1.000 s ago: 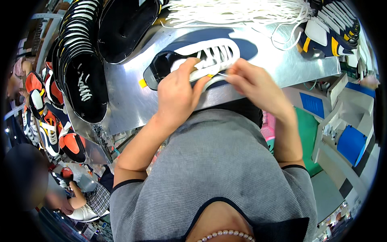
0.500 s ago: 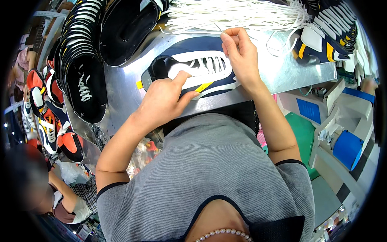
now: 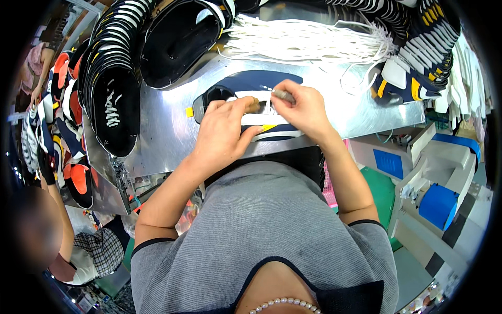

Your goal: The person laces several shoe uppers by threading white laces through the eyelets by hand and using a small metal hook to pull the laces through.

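Observation:
A navy and white shoe upper (image 3: 277,77) with a yellow patch lies on the metal tabletop before me, its dark collar to the left. My left hand (image 3: 222,125) grips the upper, thumb on the near side and fingers over the opening. Just right of it, above the lacing, my right hand (image 3: 300,107) is closed around a small thin tool (image 3: 284,96) with a greyish handle. A short, thin tip shows past the fingers, pointing left. Part of the white lacing area is hidden beneath both hands.
White shoelaces (image 3: 308,42) lie in a bundle along the far side. Stacked dark uppers (image 3: 116,112) curve along the left, and more uppers (image 3: 395,78) stand at right. A white and blue machine (image 3: 444,193) is beyond the table's right edge. Another person (image 3: 86,256) is at lower left.
My right hand has come down and left from beyond the toe end to over the lacing. My left hand keeps its hold on the upper. The whole view has shifted slightly.

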Demonstrator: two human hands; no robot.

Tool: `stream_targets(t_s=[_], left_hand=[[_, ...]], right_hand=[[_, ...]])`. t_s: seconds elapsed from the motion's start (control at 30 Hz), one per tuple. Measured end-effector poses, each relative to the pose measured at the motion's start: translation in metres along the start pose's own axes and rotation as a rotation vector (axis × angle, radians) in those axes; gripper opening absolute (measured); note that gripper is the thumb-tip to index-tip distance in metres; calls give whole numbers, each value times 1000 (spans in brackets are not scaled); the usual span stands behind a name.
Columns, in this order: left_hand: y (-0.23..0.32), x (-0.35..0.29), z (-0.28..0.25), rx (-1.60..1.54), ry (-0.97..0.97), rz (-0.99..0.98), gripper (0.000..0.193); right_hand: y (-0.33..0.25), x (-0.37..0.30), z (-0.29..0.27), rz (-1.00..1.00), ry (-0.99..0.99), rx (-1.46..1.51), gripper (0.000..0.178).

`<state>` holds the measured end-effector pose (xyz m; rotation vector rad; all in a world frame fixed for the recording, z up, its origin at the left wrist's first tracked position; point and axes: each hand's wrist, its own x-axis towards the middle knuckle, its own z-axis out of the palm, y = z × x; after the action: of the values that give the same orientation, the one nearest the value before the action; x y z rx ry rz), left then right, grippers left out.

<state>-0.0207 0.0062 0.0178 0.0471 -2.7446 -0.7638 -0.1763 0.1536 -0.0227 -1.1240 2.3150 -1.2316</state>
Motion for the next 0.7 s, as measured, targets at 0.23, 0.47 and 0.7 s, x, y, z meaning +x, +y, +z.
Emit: stream_targets(t_s=[0.23, 0.47, 0.7], left_hand=[[2, -5, -3, -55, -132, -119, 36], [-1, -2, -2, -15, -125, -53, 34], [-1, -1, 5, -112, -44, -14, 33]], right_hand=[[7, -12, -8, 105, -9, 297, 8], [9, -25, -9, 163, 58, 442, 10], [1, -18, -8, 101, 27, 267, 20]])
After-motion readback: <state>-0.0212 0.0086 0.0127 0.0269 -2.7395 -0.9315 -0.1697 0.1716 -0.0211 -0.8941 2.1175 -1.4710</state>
